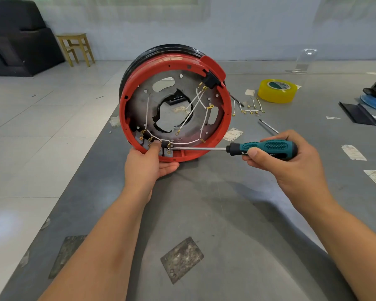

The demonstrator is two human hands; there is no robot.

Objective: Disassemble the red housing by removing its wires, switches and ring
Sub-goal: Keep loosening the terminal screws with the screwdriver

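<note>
Red housing (225, 118) on edge, table centre. Left hand (149, 166) grips near rim, thumb on switch (163, 144). Right hand (291, 161) wraps screwdriver (263, 147), tip at terminal. Judgement: seat tip square, steady housing.

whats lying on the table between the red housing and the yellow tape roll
In the head view, a loose bundle of white wires with brass terminals lies between the red housing and the yellow tape roll, plus a small paper scrap.
</note>
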